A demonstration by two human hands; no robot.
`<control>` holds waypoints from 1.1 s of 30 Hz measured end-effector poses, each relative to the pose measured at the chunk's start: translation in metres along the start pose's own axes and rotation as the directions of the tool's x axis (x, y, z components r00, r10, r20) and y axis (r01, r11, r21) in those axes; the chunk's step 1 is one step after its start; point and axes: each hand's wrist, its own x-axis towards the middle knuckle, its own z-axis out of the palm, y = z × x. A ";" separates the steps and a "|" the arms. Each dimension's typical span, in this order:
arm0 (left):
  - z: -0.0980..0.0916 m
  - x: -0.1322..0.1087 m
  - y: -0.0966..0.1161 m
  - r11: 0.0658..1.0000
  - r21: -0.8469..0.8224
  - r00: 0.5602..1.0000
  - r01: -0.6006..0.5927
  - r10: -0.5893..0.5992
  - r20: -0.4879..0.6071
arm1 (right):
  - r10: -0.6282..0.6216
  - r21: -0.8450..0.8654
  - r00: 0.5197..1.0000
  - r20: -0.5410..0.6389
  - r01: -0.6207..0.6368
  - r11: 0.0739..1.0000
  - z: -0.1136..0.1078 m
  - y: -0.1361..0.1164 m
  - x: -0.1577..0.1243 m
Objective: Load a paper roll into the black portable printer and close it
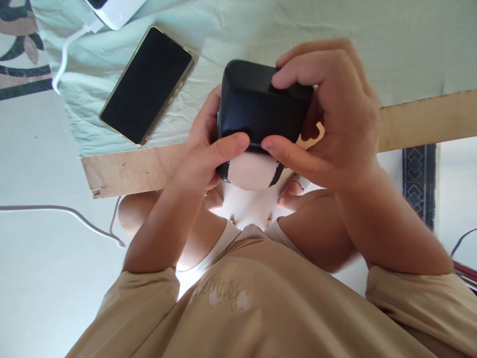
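Note:
A black label printer (261, 112) is held up in front of me over the table's near edge, with part of a brand name, "IMBO", on it. From its near end shows a pale, rounded white piece (253, 171), perhaps label paper, between dark jagged-edged sides. My left hand (204, 149) is closed around the printer's left side, thumb pressed on its face. On the right, my right hand (328, 109) grips the printer with the thumb near the lettering and fingertips on the far top edge. Some of the left fingers are hidden behind the printer.
A phone (147, 84) in a clear case lies on the pale green cloth (402, 54), left of my hands. Beyond it are a white device (117, 12) and a white cable (65, 54). The table's wooden edge (425, 119) crosses above my knees. Another cable (74, 214) runs at left.

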 end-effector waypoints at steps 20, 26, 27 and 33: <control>-0.007 0.005 -0.010 0.997 -0.018 0.992 -0.073 0.075 0.102 | 0.158 -0.073 0.980 0.117 -0.151 0.986 -0.008 -0.017 -0.005; -0.006 0.002 -0.006 0.998 0.057 0.999 -0.005 0.001 0.053 | 0.136 -0.109 0.980 0.144 -0.121 0.987 -0.009 -0.021 -0.002; -0.004 0.001 -0.005 0.998 0.067 0.999 -0.013 0.010 0.042 | 0.132 -0.097 0.980 0.152 -0.118 0.988 -0.008 -0.020 -0.001; 0.010 -0.003 -0.002 0.994 -0.028 0.994 -0.102 0.100 -0.051 | 0.093 -0.019 0.987 0.131 -0.092 0.996 -0.003 -0.010 -0.002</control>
